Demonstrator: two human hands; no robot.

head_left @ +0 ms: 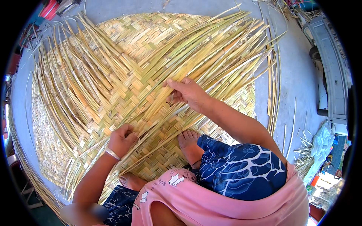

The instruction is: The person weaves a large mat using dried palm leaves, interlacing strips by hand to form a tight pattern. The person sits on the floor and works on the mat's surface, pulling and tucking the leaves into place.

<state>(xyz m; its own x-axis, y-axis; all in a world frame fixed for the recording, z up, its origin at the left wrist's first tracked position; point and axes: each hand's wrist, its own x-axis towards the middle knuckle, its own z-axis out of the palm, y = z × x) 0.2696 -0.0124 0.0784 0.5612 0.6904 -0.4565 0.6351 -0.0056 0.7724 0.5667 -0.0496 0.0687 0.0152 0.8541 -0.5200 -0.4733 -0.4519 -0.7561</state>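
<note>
A partly woven mat (124,81) of split reed strips lies before me, with long loose strips fanning out to the far left and far right. My right hand (186,92) pinches a broad, flat, yellowish reed strip (190,64) between thumb and fingers, right of the weave's middle. Nearer to me and to the left, my left hand (122,140) rests low over the weave with its fingers curled in. What those fingers grip is hidden. Thin strips pass beside its fingertips, and a light band circles that wrist.
Beneath the work lies a larger finished woven mat (49,150); my bare feet stand on woven reed. Loose reed strips (274,83) lie on the grey floor at the right. Further right are a grey vehicle panel (333,71) and a pale plastic bag (320,147).
</note>
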